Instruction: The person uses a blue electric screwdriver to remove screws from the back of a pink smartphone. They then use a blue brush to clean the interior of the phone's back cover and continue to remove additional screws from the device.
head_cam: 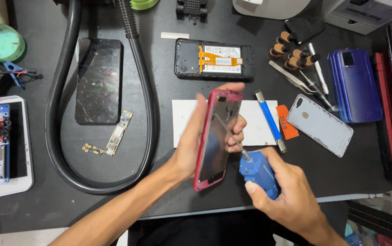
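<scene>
Above the tabletop, left hand clamps a red phone upright; right hand grips a blue screwdriver, tip on the phone's inner face. Phone is already opened; screw work appears unfinished

A phone frame stands tilted above the near edge of the surface, the left hand on its left, the right hand with a screwdriver on its right. Behind lies a pad, then an opened phone. A hose loops around a screen panel and what seems a circuit board, at left.
</scene>
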